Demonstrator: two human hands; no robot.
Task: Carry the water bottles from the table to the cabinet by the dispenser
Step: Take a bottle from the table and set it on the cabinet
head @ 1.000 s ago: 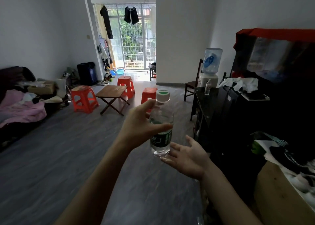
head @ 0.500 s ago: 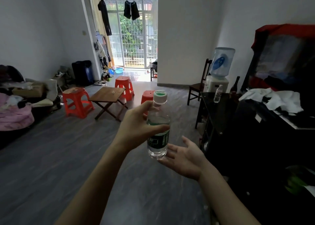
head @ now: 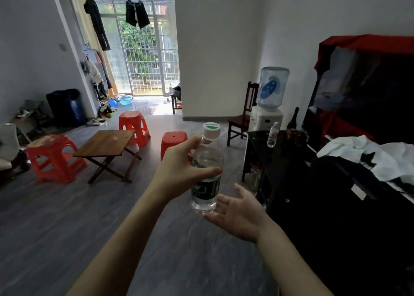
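My left hand [head: 179, 172] is shut around a clear water bottle [head: 207, 188] with a white cap and dark green label, held upright in front of me. Just below and right of the bottle's base, my right hand [head: 239, 215] is spread palm up and holds nothing. A second small water bottle [head: 272, 135] stands on the black cabinet [head: 291, 172] at the right, beside the white water dispenser [head: 267, 107] with its blue jug. The small wooden folding table [head: 107, 143] stands to the left.
Three orange plastic stools [head: 134, 125] surround the folding table. A dark wooden chair [head: 243, 118] stands by the dispenser, and a dark glass bottle [head: 294, 120] is on the cabinet. White cloth [head: 369, 154] lies on the cabinet's near part. Grey floor stretches ahead.
The view has moved forward and turned a little left, so the cabinet and dispenser look nearer. Both hands keep the same pose around the bottle.
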